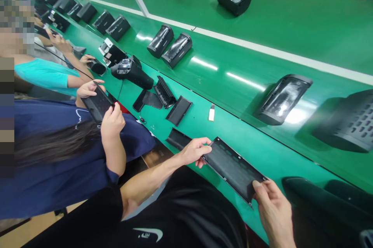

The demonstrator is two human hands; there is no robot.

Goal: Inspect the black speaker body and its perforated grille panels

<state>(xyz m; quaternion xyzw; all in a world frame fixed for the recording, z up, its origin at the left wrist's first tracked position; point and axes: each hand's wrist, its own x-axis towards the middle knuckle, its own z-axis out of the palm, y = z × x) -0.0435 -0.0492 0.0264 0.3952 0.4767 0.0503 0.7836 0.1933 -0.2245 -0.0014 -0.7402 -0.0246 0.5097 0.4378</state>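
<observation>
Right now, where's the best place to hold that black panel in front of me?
By its two short ends, as now: left hand on the far-left end, right hand on the near-right end. The black panel is long, thin and flat, so end grips likely steady it.

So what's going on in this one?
A person holds a flat black panel by its two ends, left hand and right hand, at the near edge of a green bench. Beside them, a co-worker holds a similar panel. Black speaker housings lie along the bench.
</observation>
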